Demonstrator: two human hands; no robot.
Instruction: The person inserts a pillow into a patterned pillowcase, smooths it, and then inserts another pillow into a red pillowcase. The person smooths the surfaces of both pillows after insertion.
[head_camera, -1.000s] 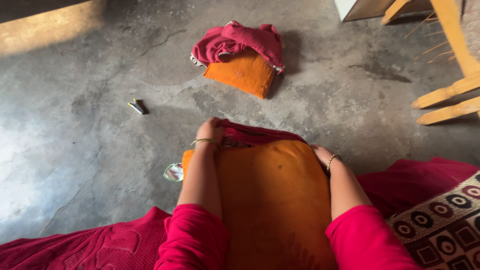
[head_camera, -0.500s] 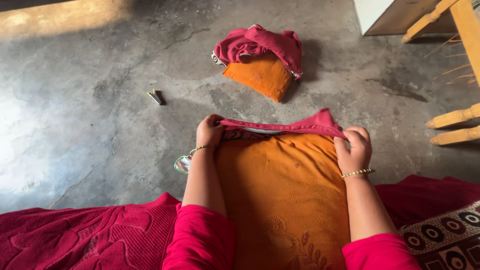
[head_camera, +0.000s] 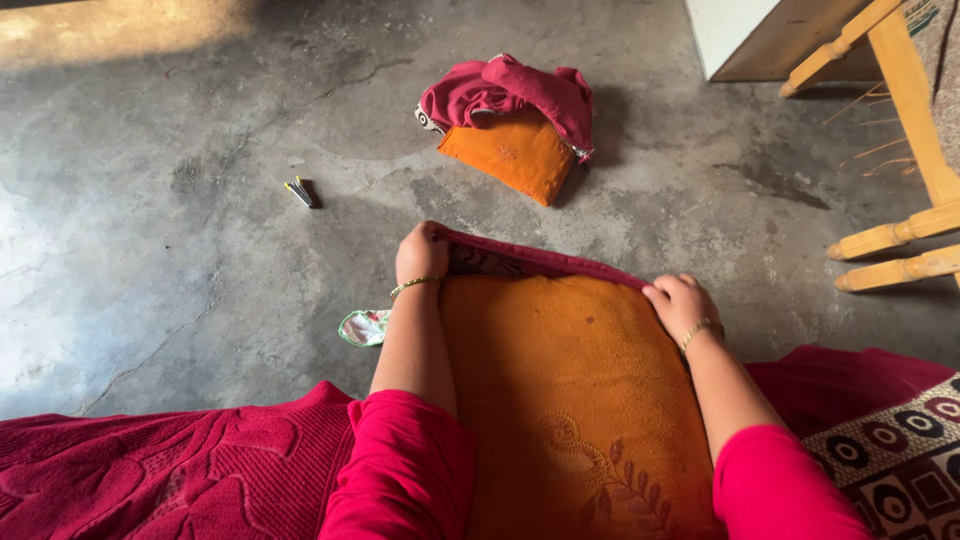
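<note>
1. I see the left hand (head_camera: 421, 253) curled closed on the far left corner of the dark red cover (head_camera: 540, 260), a thin bangle on its wrist.
2. The right hand (head_camera: 678, 303) is at the far right corner, fingers bent down over the cover's edge where it meets the orange pillow (head_camera: 570, 390); it grips that edge, and it also wears a bangle.
3. The cover's open edge runs between my two hands across the far end of the pillow, with a patterned lining showing just inside near the left hand.
4. The pillow lies lengthwise between both forearms, its orange face up, embroidered leaves at the near end; most of it is outside the cover.
5. A small pale scrap of patterned cloth (head_camera: 363, 327) pokes out just beside the left forearm on the concrete floor (head_camera: 150, 230).
6. Red embossed fabric (head_camera: 180, 470) spreads at the near left; a circle-patterned cloth (head_camera: 890, 450) lies at the near right.
7. Farther off on the floor sits a second orange pillow (head_camera: 512, 152), half under a bunched red cover (head_camera: 510, 90).
8. Two small stick-like items (head_camera: 298, 192) lie to its left.
9. Yellow wooden furniture legs (head_camera: 895, 235) stand at the right edge.
</note>
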